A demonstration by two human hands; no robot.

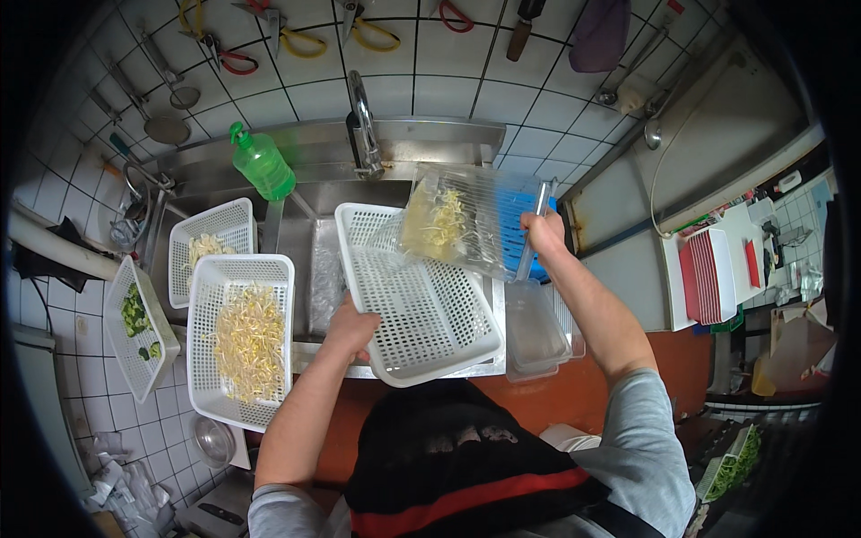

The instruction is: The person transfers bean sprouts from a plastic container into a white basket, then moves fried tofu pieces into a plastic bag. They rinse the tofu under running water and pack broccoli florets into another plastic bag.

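Observation:
My left hand [352, 329] grips the near left edge of a white perforated plastic basket [430, 313], tilted over the steel sink [323, 228]. No food shows inside this basket. My right hand [543, 232] holds the rim of a clear ribbed plastic container [494, 202]. The container is tipped to the left, its low end above the basket's far right part. Pale bean sprouts [449, 218] and yellowish liquid lie inside it. Clear liquid appears to run from it into the basket. Left of my left hand, another white basket [290, 323] holds a heap of bean sprouts [250, 343].
A faucet [364, 128] and a green pump bottle [264, 165] stand behind the basins. At left are a basket with pale pieces [210, 247] and one with broccoli [136, 315]. A blue perforated basket [521, 208] sits behind the container; stacked clear containers [538, 323] lie right. Scissors [303, 42] hang above.

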